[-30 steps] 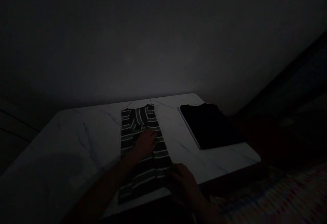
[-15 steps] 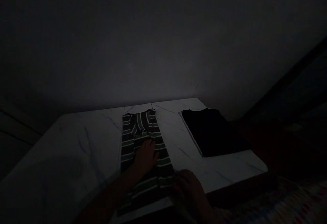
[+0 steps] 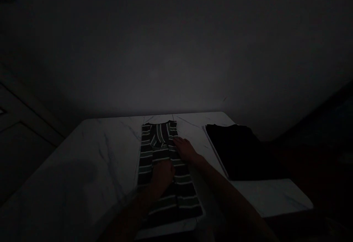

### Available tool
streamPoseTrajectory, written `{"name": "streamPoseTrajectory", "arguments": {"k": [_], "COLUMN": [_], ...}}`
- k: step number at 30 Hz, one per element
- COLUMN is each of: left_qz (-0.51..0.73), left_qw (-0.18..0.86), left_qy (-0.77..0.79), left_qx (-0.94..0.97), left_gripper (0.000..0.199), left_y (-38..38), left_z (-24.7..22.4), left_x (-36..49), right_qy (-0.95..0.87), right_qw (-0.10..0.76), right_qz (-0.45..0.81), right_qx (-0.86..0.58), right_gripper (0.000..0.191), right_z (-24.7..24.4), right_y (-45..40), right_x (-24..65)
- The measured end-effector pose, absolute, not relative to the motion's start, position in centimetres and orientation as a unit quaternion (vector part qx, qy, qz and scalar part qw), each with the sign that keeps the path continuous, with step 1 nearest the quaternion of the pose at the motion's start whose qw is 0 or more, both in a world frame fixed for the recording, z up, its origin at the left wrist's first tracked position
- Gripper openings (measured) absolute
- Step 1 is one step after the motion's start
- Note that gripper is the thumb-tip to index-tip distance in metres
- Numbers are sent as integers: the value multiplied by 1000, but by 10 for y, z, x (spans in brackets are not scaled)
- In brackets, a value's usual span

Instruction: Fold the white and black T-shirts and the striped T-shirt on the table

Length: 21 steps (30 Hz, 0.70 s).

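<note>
A dark shirt with green and white stripes [image 3: 161, 155] lies folded into a long strip on the white marbled table [image 3: 93, 150]. One striped flap with a slanted end is laid over its upper part. On the middle of the shirt rests my left hand [image 3: 162, 174], its fingers apparently curled under; whether cloth is pinched beneath them is hidden. My right hand [image 3: 186, 149] lies on the shirt's right edge near the top, fingers stretched out flat.
Folded black clothing [image 3: 239, 153] lies on the table's right side, with a pale layer along its left edge. Behind the table rises a plain wall [image 3: 154, 50]. The room is very dim.
My right hand has moved from the shirt's near right corner up to its upper right edge and lies flat. The left hand's fingers, spread before, look curled. The view has shifted slightly.
</note>
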<state>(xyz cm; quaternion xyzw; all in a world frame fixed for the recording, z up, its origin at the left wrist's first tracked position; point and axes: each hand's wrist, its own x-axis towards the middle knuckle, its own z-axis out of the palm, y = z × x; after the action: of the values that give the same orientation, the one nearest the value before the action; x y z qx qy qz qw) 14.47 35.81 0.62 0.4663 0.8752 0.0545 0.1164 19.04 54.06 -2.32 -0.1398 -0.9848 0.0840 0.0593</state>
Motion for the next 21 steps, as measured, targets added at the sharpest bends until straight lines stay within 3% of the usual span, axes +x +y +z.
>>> {"name": "streamPoseTrajectory", "arguments": {"k": [7, 11, 16, 19, 21], "left_qz": [79, 109, 123, 137, 129], "left_qw": [114, 35, 60, 79, 67], "left_qy": [872, 811, 687, 642, 625], "left_qx": [469, 574, 714, 751, 767], "left_gripper": [25, 32, 24, 50, 55], "left_y": [351, 334, 298, 284, 281], "left_z": [6, -1, -11, -12, -15], "left_x": [150, 160, 178, 184, 187], "right_qy": [-986, -988, -991, -990, -990], "right_qw": [53, 52, 43, 31, 24], "right_qz": [81, 67, 72, 79, 81], "right_qx": [-136, -132, -104, -109, -112], "right_gripper": [49, 51, 52, 52, 52], "right_z": [-29, -31, -34, -30, -28], "right_y": [546, 534, 521, 520, 520], "right_x": [196, 199, 212, 215, 215]}}
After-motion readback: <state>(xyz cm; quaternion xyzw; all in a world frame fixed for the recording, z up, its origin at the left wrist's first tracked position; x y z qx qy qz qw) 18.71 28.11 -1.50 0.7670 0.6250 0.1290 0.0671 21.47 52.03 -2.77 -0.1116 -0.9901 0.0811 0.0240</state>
